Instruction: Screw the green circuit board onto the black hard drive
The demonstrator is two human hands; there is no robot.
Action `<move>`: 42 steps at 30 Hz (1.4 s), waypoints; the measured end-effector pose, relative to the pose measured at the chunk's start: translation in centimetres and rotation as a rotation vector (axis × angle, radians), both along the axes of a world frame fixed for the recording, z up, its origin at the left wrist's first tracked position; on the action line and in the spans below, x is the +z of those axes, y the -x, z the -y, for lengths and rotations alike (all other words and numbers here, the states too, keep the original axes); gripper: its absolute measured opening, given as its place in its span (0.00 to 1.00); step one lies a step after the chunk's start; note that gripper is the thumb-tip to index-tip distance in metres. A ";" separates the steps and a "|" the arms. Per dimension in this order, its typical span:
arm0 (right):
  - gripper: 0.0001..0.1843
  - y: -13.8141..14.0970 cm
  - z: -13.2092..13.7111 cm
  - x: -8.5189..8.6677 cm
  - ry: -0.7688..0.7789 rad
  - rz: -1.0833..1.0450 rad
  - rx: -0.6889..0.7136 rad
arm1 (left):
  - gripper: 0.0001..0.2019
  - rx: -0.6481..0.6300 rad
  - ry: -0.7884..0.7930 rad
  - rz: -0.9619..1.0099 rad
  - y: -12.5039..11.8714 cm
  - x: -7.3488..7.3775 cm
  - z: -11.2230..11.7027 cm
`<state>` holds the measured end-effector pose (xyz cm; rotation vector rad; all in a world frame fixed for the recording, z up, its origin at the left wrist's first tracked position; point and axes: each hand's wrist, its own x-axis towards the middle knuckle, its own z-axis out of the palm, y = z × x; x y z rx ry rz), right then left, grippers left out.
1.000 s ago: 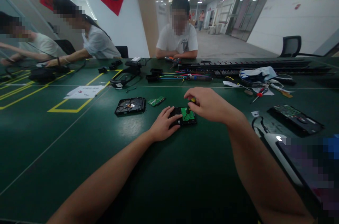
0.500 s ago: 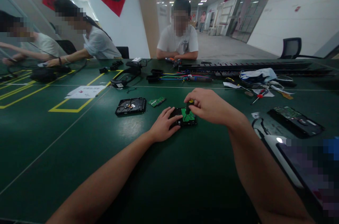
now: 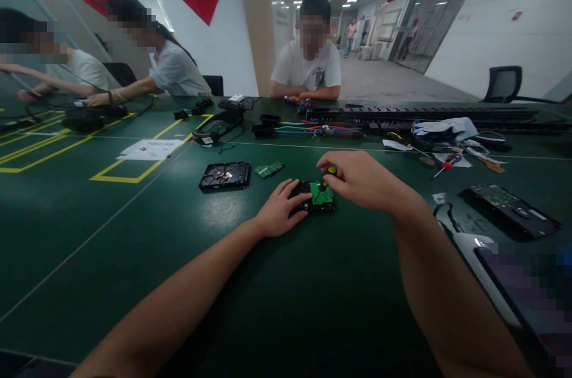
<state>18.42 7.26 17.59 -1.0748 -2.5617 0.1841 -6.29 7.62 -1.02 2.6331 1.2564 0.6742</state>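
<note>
A black hard drive (image 3: 329,207) with a green circuit board (image 3: 318,194) on its upper face lies on the table. My left hand (image 3: 280,211) holds its left end, fingers spread over the top and thumb along the near edge. Closed around a screwdriver (image 3: 331,170) with a black and yellow handle, my right hand (image 3: 355,178) is above the board. The screwdriver is tilted, its shaft reaching down to the board; whether the tip sits in a screw I cannot tell. Left of them lie a loose green circuit board (image 3: 269,170) and another black hard drive (image 3: 224,176).
A third hard drive (image 3: 509,211) lies at the right, near a white-edged device (image 3: 480,265). A red-handled screwdriver (image 3: 447,166), white gloves (image 3: 447,129) and coloured wires (image 3: 304,126) lie farther back. A person (image 3: 308,68) sits opposite; two more work at the left.
The screwdriver's handle has tipped to the right, and my right hand has shifted slightly with it. My left hand stays on the hard drive. The whole view has shifted a little.
</note>
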 end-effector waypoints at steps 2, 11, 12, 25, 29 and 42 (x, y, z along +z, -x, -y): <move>0.12 0.0 0.1 0.1 -0.001 0.011 -0.033 | 0.27 0.003 0.003 0.002 0.0 0.1 0.0; 0.13 -0.1 0.6 0.4 0.014 0.021 0.052 | 0.26 0.007 0.002 0.002 -0.1 0.2 0.1; 0.12 -0.1 0.6 0.4 0.015 0.023 0.054 | 0.26 0.006 0.001 0.002 -0.1 0.2 0.1; 0.11 0.3 -0.1 -0.3 -0.015 0.004 -0.029 | 0.27 0.008 0.011 -0.002 -0.3 0.3 0.2; 0.09 0.1 0.2 -0.2 -0.003 -0.033 -0.076 | 0.27 0.007 0.014 -0.006 -0.3 0.4 0.2; 0.09 0.1 0.2 0.1 -0.006 -0.014 -0.012 | 0.26 0.016 0.008 -0.009 -0.4 0.4 0.3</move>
